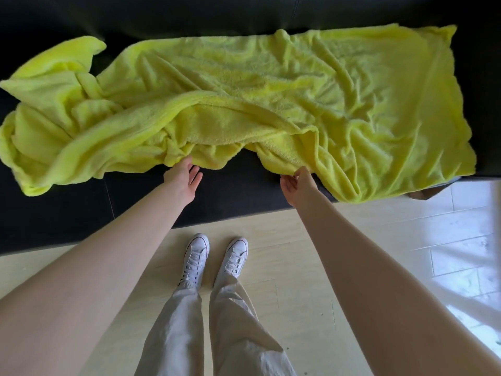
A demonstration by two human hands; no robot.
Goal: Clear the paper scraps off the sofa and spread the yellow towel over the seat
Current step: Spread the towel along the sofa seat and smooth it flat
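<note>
A fluffy yellow towel (244, 104) lies across the black sofa seat (67, 213). Its right part is spread fairly flat; its left part is bunched in folds. The front edge is folded back in the middle and hangs over the seat's front on the right. My left hand (183, 177) touches the towel's front edge at the middle fold, thumb under the cloth, fingers apart. My right hand (295, 185) pinches the towel's edge between thumb and fingers a little to the right. No paper scraps are visible on the sofa.
The sofa's black backrest (189, 14) runs along the top. Pale wooden floor (298, 267) lies in front, with my white sneakers (217, 256) and beige trousers below. Glossy white tiles (461, 253) reflect light at the right.
</note>
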